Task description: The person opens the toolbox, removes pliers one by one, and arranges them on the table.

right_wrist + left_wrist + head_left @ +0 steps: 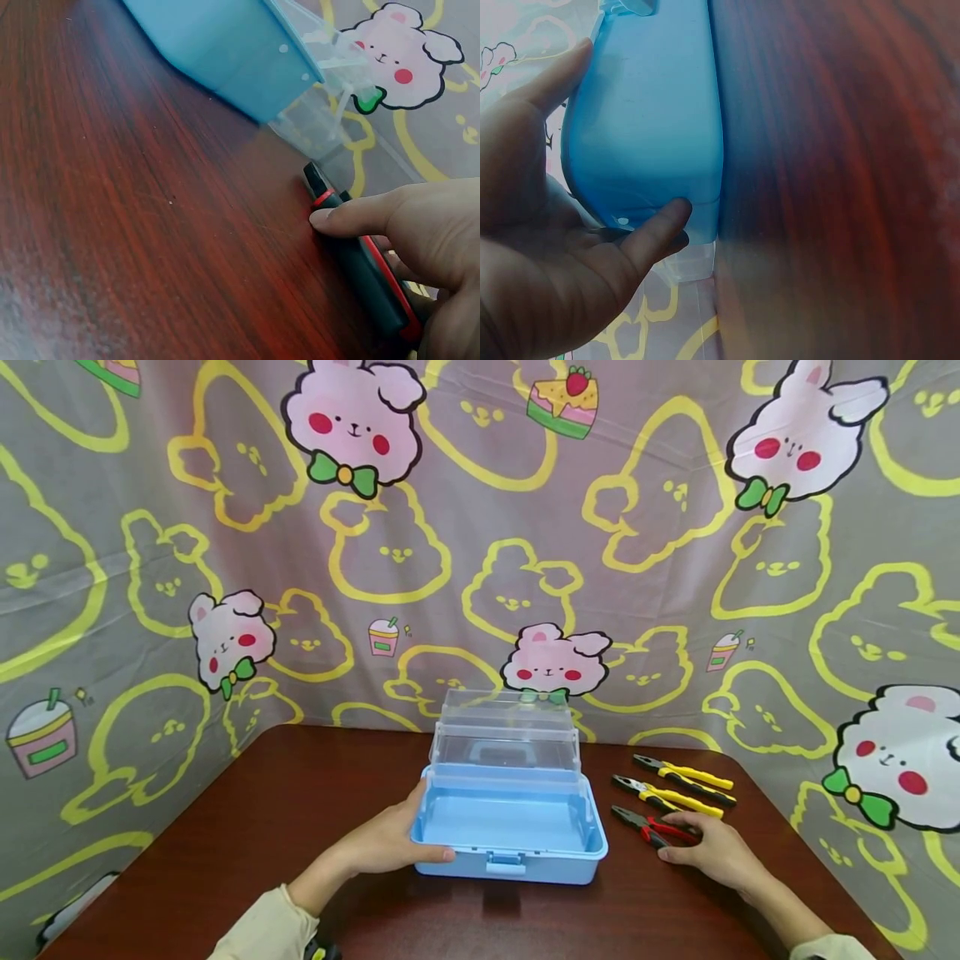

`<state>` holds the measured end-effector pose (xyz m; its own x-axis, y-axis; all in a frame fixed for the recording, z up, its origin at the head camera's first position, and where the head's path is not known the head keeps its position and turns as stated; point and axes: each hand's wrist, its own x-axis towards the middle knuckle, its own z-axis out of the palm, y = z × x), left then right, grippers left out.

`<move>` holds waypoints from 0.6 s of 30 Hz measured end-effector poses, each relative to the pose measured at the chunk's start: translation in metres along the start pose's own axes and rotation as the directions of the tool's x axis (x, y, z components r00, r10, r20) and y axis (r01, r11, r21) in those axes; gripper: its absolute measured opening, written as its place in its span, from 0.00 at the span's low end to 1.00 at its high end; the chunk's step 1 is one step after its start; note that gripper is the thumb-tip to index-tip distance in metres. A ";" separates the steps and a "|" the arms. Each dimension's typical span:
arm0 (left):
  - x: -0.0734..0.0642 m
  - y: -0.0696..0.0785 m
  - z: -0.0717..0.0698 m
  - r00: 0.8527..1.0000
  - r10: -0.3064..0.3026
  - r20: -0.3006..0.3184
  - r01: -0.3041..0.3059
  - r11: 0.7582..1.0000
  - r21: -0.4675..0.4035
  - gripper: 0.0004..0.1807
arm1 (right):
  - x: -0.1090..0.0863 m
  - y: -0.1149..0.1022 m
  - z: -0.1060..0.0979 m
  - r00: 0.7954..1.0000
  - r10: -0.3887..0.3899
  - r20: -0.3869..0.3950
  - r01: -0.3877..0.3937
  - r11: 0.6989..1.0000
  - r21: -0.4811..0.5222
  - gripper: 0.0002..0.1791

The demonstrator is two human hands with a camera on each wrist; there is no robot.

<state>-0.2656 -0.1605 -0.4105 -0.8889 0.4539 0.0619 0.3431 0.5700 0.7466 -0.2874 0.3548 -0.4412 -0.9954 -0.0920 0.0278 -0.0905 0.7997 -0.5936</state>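
A light-blue plastic toolbox [512, 867] stands upright on the table, its clear lid [517, 752] raised at the back. My left hand [382, 843] grips the box's left side, thumb along the front; in the left wrist view, the fingers of this hand [562, 277] hold around the blue wall [649, 105]. To the right of the box, my right hand [716, 852] holds the red-and-black pliers [633, 818] by the handles. These pliers [367, 285] lie at the table surface in the right wrist view, thumb on one handle, other fingers partly hidden.
Two yellow-and-black pliers lie behind the red pair: the nearer pliers [660, 795] and the farther pliers [686, 774]. The dark red-brown table [300, 810] meets a cartoon-patterned curtain [517, 527] at the back and sides.
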 end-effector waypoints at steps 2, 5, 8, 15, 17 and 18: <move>0.000 0.000 0.000 1.000 -0.008 -0.001 0.008 1.000 0.000 0.71 | 0.001 -0.001 -0.001 1.000 -0.014 0.000 0.014 1.000 -0.010 0.40; 0.000 0.001 -0.001 1.000 -0.016 -0.005 0.016 1.000 0.001 0.71 | 0.001 -0.003 -0.002 1.000 -0.028 -0.003 0.028 0.999 -0.019 0.39; 0.000 0.002 -0.002 1.000 -0.013 -0.002 0.013 1.000 0.001 0.71 | 0.002 -0.004 -0.002 1.000 -0.030 -0.002 0.030 0.999 -0.021 0.38; 0.001 0.002 -0.001 1.000 -0.001 0.007 0.001 1.000 -0.017 0.71 | 0.002 -0.003 -0.005 1.000 -0.027 0.011 0.027 1.000 -0.010 0.38; 0.001 0.002 -0.001 1.000 0.008 0.004 -0.008 1.000 -0.010 0.71 | 0.003 -0.002 -0.004 0.999 -0.042 0.009 0.042 0.999 -0.023 0.38; 0.001 0.002 -0.001 1.000 0.009 0.002 -0.009 1.000 -0.006 0.71 | 0.004 -0.002 -0.004 0.998 -0.058 0.005 0.058 0.998 -0.038 0.37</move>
<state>-0.2665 -0.1600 -0.4082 -0.8853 0.4602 0.0671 0.3491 0.5622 0.7497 -0.2910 0.3549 -0.4367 -0.9884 -0.1407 0.0580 -0.1489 0.8148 -0.5604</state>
